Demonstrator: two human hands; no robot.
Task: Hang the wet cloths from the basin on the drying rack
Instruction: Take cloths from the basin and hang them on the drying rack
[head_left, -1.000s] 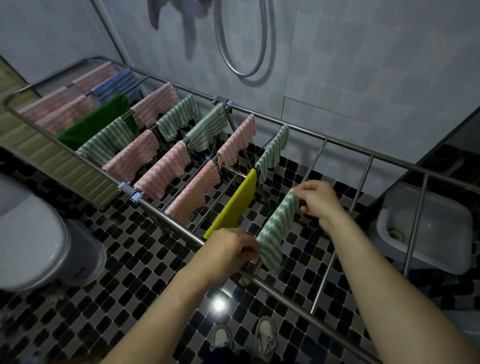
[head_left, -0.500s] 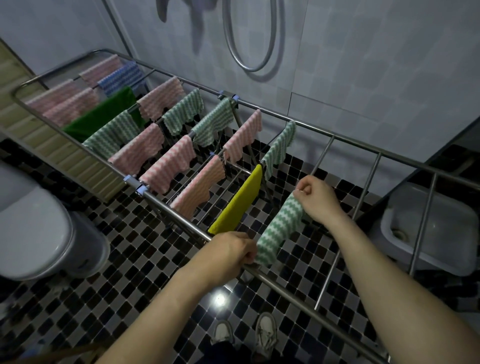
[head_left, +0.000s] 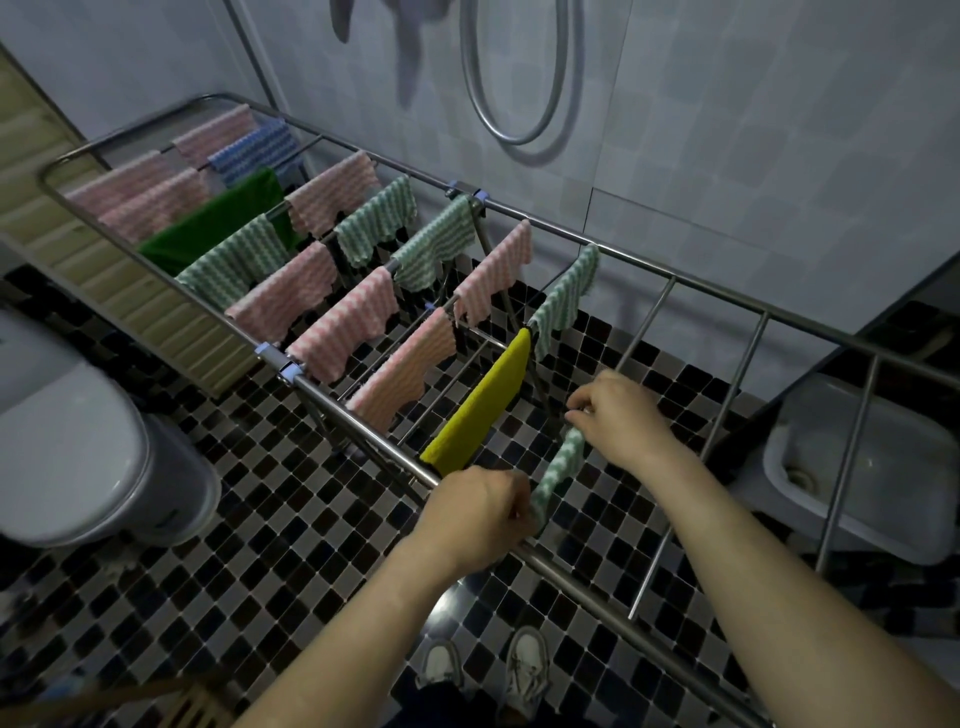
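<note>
A green-and-white striped cloth (head_left: 560, 467) is stretched along a bar of the steel drying rack (head_left: 675, 278), just right of a yellow cloth (head_left: 485, 408). My left hand (head_left: 480, 512) pinches its near end at the rack's front rail. My right hand (head_left: 615, 415) pinches its far end, further along the bar. Several pink, green and blue cloths hang on the bars to the left. The grey basin (head_left: 852, 462) sits on the floor at the right, under the rack; its inside looks bare.
A white toilet (head_left: 78, 447) stands at the left. A shower hose (head_left: 519, 78) hangs on the tiled wall behind the rack. The rack's bars to the right of my hands carry nothing. My shoes (head_left: 488, 670) stand on the checkered floor under the front rail.
Both hands have drawn the striped cloth flatter along the bar. My right hand has lowered and its fingers have loosened a little. The view has shifted slightly to the left.
</note>
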